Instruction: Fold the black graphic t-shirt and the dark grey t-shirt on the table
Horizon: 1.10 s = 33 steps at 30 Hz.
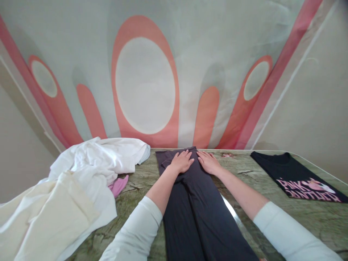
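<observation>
Cream and white fabric forms the pile of laundry [73,188] you see far to the left of the dark grey garment [195,210], heaped on the table edge and spilling toward you. A pink item [119,184] shows from under that pile, on the side nearer the garment.

The dark grey garment lies lengthwise on the wood-grain table [261,174], running from the far edge, by the patterned wall hanging [146,83], toward your body.

Your left hand [181,161] rests palm down on the far end of the garment, left of its centre line. Fingers are extended and spread flat, grasping nothing. Your right hand [208,162] rests palm down just beside it, on the garment's right portion, its outer edge reaching the garment's side. Fingers are likewise straight and flat, closed on nothing. The two hands sit close together, fingertips pointing to the far edge.

Well to the right of the garment, a black T-shirt [296,177] with pink lettering lies flat on the table, apart from both hands.
</observation>
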Each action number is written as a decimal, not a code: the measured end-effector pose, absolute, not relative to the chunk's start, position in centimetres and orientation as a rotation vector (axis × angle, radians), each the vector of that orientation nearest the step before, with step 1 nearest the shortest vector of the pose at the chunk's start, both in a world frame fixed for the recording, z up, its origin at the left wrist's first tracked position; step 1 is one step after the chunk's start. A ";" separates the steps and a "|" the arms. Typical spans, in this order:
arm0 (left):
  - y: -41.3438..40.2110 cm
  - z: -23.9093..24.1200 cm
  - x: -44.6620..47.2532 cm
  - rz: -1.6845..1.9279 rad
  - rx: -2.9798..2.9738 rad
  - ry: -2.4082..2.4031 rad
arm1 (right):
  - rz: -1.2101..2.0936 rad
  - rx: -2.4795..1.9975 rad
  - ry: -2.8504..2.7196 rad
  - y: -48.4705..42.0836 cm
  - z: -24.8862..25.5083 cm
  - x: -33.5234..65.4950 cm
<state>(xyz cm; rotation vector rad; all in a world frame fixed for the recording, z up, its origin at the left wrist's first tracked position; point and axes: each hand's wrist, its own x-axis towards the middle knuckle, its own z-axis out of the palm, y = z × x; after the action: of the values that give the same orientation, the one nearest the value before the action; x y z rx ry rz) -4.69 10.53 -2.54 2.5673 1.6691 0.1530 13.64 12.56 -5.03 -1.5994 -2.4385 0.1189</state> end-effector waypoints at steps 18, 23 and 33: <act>4.2 -2.7 -8.7 0.296 2.560 1.842 | 0.327 -1.082 -2.624 8.5 -3.8 11.2; 5.1 -2.8 -10.3 0.381 2.473 1.982 | 0.307 -1.188 -2.638 8.5 -3.8 11.6; 5.6 -1.5 -13.2 0.747 2.165 2.288 | 0.292 -1.196 -2.571 8.0 -3.9 11.5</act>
<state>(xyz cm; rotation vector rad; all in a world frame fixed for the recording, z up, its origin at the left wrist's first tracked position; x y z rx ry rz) -13.20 5.59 -1.50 2.1650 2.2878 0.7465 11.47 8.04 -3.85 -1.1964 -2.5709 0.2922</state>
